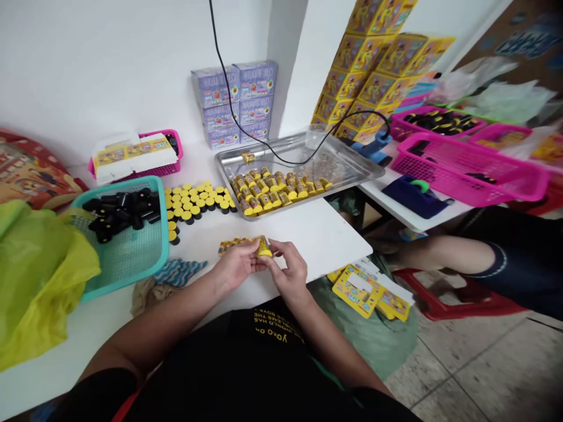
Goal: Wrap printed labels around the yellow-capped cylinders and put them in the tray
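- Yellow container [264,247] lies between the hands, its long axis pointing roughly away from the body.
- Left hand [235,265] and right hand [291,272] pinch it.
- Metal tray [349,161] sits beyond.

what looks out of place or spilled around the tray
One can sits alone at the back left of the tray, apart from the grouped cans. The tray also juts past the table edge. No spill shows.
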The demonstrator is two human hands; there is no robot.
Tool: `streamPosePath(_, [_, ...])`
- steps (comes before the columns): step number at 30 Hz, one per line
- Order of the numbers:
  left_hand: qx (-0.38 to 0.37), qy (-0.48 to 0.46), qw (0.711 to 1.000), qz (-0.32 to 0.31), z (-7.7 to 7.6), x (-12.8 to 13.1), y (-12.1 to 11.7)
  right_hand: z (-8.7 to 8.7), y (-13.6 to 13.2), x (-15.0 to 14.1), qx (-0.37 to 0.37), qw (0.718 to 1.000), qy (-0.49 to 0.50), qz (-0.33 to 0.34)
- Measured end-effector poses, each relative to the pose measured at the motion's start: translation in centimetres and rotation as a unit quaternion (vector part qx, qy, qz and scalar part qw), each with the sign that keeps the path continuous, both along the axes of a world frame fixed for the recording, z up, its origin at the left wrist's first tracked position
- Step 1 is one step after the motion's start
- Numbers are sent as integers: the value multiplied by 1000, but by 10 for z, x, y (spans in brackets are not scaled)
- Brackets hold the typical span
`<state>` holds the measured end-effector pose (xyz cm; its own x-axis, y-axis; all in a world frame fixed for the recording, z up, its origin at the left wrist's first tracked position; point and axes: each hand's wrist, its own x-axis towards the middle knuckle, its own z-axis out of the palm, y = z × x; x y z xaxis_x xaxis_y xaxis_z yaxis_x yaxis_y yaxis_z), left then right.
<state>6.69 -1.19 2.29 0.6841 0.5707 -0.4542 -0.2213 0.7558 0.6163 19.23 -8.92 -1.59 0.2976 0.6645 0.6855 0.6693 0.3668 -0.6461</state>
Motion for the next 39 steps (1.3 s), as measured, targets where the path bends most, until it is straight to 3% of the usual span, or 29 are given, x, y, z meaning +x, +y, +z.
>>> streamPosePath(6, [-30,18,999,35,0,1,3,-2,1,-3,9,999,-45,6])
streamPosePath(10, [-31,19,998,53,-2,1,1,-6,3,-5,15,999,-22,19])
streamPosePath(19, [-8,19,1000,20,-7,1,0,-8,2,4,40,993,-112,-14])
streamPosePath(24, [-20,-2,999,34,-2,1,-1,-10,2,1,32,998,-53,-7])
streamPosePath(31, [0,27,999,33,4,0,2,-10,3,-1,25,998,-60,-3])
streamPosePath(39, [13,42,998,42,-3,1,-1,-5,4,-1,49,999,-17,13])
